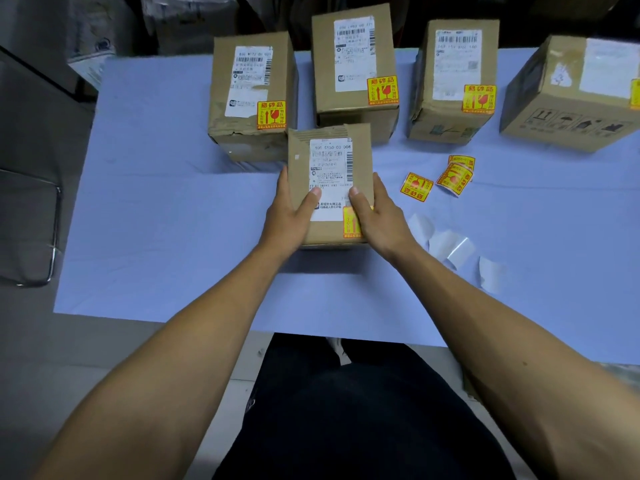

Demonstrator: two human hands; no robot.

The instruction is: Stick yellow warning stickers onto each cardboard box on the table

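Seen from above, a person in dark trousers (363,410) stands at a desk (156,220) covered in pale blue. Two bare forearms reach forward to a small cardboard box (329,157) at the desk's middle. The left hand (289,216) grips the box's left side, thumb laid on its white shipping label (330,174), the other fingers wrapped round the edge. The right hand (377,216) grips the right side the same way, thumb on the label; it partly covers a yellow warning sticker (350,225) at the box's near right corner.

Right of the box lie curled white backing papers (446,247). Just beyond them, loose yellow stickers (417,187) rest on the desk, some curled.

Along the far edge stand four larger boxes in a row. The left box (249,140), centre box (353,112) and right box (446,126) each carry a white label and a yellow sticker. The far-right box (568,112) is cut off by the frame, a yellow sticker just showing at its edge.
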